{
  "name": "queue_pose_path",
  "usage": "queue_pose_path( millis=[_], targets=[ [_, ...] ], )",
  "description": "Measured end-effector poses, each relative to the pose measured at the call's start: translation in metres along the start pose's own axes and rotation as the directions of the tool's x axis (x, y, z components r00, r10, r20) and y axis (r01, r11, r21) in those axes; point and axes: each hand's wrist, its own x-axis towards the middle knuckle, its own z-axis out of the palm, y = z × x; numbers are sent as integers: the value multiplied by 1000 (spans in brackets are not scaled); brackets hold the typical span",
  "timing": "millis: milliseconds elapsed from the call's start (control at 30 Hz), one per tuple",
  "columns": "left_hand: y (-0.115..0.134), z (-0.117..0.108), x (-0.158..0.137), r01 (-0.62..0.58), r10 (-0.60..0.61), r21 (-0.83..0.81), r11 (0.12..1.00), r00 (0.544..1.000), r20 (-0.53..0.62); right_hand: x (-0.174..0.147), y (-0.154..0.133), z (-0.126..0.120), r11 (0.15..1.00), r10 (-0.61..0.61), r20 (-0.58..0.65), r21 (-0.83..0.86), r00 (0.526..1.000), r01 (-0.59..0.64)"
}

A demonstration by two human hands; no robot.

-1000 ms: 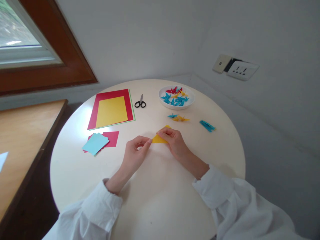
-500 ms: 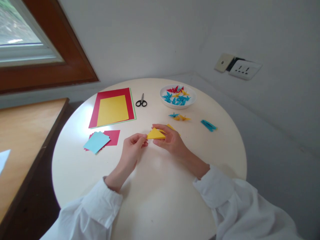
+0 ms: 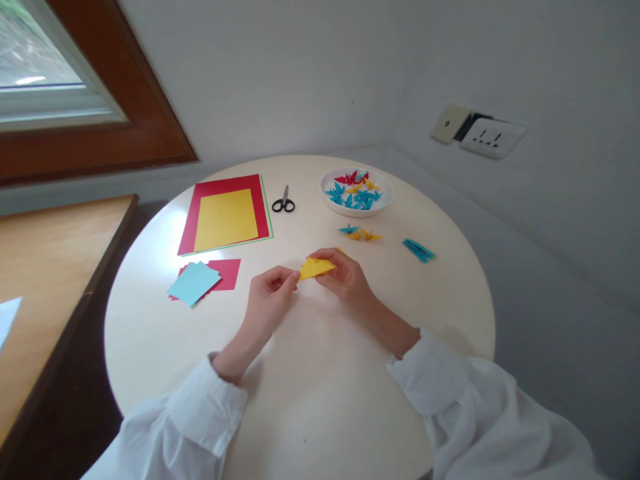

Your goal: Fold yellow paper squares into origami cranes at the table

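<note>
Between my two hands is a small folded yellow paper [image 3: 317, 268], roughly triangular, held just above the table. My left hand [image 3: 273, 290] pinches its left corner between thumb and fingers. On the other side, my right hand [image 3: 345, 277] grips the paper's right part, with the fingers curled behind it. A bit of yellow shows behind the right fingers; whether it belongs to the same paper I cannot tell. Just beyond my right hand, a blue paper crane [image 3: 349, 229] and yellow paper cranes [image 3: 369, 235] lie on the table.
A white dish [image 3: 357, 212] of red, blue and yellow cranes stands at the back. Black-handled scissors [image 3: 284, 204] lie left of it. Large red and yellow sheets [image 3: 227, 220] and small light-blue squares [image 3: 194, 283] are at left. Blue folded strips [image 3: 419, 251] lie right on the round table [image 3: 310, 373].
The folded yellow paper has tilted and turned between my fingers, and less yellow shows behind my right hand. My left hand has shifted slightly right.
</note>
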Motion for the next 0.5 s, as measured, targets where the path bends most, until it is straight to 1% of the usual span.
queue_pose_path(
  millis=[167,367,500],
  targets=[
    [-2,1,0,-78,79,68,995,997,-9,0,2,0,994,-45,-25,-101,999,42],
    [-4,0,0,-90,89,94,992,996,7,-1,3,0,966,-112,-24,-237,993,103],
    [-6,-1,1,-103,100,97,990,994,33,-1,2,0,966,-106,-30,-240,994,96]
  ],
)
